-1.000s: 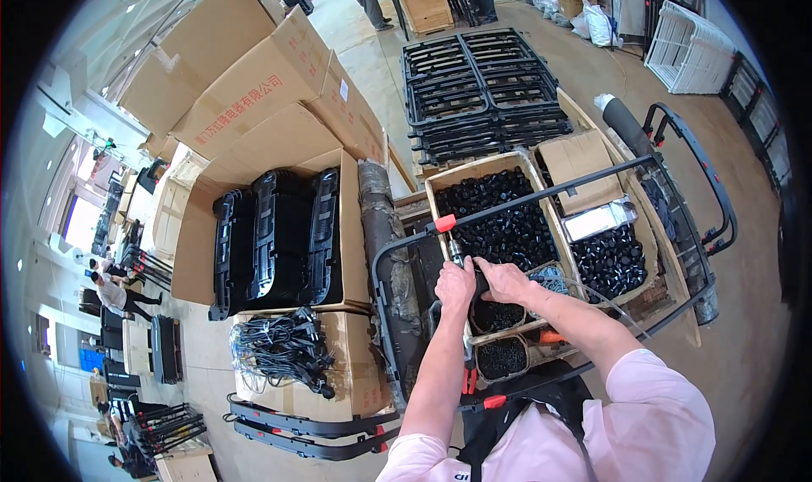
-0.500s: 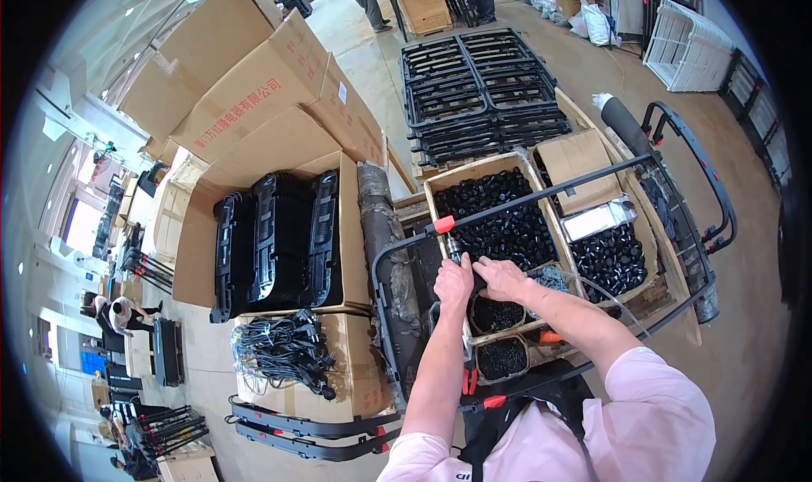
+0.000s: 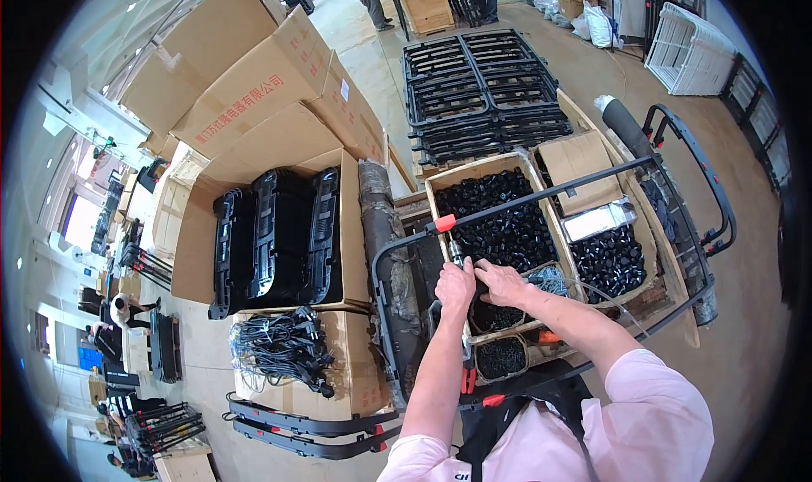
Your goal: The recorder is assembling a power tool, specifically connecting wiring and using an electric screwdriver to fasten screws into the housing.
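A drill [image 3: 457,251] with a silver chuck points away from me toward a red corner clip [image 3: 445,223] on a black tubular frame [image 3: 507,205]. My left hand [image 3: 456,286] is closed around it just behind the chuck. My right hand [image 3: 502,284] is closed too, its fingers curled against the drill's dark body, which both hands mostly hide. The frame lies across a wooden bin [image 3: 430,196] of black plastic caps [image 3: 495,211]. Below my hands are compartments of small dark screws [image 3: 497,316] and silver fasteners [image 3: 550,280]. Red-handled pliers [image 3: 468,380] are by my left forearm.
To the left, an open carton [image 3: 190,254] holds black plastic housings [image 3: 277,237]; bundled black cables [image 3: 292,347] lie on another box. Stacked black racks [image 3: 482,93] stand ahead. A wrapped roll [image 3: 385,271] borders the bin. More black caps [image 3: 607,262] sit at right. People work farther off.
My hands stay almost in place around the drill, with slightly more of its tip showing near the red clip. People in the left background have shifted posture.
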`<state>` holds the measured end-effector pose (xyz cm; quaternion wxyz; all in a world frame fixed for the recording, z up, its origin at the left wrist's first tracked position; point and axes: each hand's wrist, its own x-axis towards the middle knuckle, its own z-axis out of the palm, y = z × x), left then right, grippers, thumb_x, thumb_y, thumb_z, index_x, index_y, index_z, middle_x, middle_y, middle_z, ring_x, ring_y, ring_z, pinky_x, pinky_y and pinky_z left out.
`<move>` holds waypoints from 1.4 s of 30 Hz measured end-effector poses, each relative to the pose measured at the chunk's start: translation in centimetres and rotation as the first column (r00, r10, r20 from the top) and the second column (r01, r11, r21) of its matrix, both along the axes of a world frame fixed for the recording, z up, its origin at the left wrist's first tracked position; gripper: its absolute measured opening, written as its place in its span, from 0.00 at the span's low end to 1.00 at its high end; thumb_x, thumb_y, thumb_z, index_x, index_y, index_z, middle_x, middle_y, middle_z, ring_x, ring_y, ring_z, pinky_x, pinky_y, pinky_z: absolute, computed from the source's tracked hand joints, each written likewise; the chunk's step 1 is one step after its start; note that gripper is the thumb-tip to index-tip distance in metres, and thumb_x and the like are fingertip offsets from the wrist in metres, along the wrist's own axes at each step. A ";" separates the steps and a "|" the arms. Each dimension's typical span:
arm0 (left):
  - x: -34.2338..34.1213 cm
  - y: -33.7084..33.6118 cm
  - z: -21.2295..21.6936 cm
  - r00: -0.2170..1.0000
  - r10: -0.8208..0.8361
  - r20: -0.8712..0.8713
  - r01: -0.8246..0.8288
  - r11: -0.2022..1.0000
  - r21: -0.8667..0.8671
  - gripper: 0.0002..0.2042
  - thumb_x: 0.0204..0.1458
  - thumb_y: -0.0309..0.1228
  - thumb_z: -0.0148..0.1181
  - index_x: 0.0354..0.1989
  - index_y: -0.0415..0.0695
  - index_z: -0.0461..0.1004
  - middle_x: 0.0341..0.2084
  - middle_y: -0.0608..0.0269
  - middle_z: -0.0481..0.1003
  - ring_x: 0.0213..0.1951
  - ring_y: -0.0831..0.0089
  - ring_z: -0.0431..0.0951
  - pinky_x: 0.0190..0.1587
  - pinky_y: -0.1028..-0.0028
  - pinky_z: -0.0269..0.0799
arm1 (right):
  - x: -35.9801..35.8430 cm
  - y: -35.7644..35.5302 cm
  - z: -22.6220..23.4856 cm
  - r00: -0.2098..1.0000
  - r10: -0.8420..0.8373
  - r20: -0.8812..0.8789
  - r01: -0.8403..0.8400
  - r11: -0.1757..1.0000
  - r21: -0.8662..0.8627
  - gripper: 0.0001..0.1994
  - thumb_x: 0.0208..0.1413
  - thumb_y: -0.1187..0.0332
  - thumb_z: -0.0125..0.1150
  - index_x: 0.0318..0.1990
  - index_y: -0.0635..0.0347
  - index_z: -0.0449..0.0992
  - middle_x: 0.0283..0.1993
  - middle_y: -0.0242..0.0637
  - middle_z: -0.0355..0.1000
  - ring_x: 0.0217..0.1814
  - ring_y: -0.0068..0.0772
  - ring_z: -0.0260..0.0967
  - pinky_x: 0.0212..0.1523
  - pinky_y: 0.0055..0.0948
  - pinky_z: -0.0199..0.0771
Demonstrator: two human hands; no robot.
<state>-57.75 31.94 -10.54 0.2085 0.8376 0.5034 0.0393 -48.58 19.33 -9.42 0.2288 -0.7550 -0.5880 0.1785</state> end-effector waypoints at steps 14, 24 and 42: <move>-0.6 -1.1 -0.1 1.000 -0.006 -0.002 0.006 1.000 -0.016 0.32 0.62 0.60 0.54 0.44 0.34 0.75 0.39 0.39 0.82 0.42 0.42 0.85 0.46 0.50 0.81 | -0.8 -1.3 -0.2 1.000 -0.013 0.012 0.013 1.000 0.000 0.27 0.47 0.66 0.74 0.55 0.62 0.72 0.56 0.46 0.68 0.56 0.56 0.74 0.52 0.50 0.80; -3.6 -3.2 1.7 1.000 -0.008 0.023 0.012 0.988 -0.152 0.36 0.62 0.62 0.53 0.47 0.31 0.77 0.45 0.33 0.81 0.50 0.39 0.82 0.54 0.49 0.77 | -3.1 -4.4 1.7 0.998 0.005 0.062 -0.001 0.999 -0.050 0.31 0.48 0.64 0.74 0.59 0.64 0.68 0.54 0.52 0.72 0.55 0.58 0.76 0.53 0.50 0.81; -28.1 -33.2 3.5 0.738 0.330 0.589 -0.063 0.902 -0.426 0.18 0.64 0.44 0.64 0.38 0.38 0.71 0.28 0.59 0.75 0.31 0.71 0.72 0.37 0.63 0.72 | -23.4 -31.4 4.2 0.982 0.187 0.038 -0.191 0.967 0.168 0.42 0.42 0.62 0.74 0.67 0.64 0.67 0.45 0.49 0.74 0.43 0.54 0.78 0.44 0.46 0.80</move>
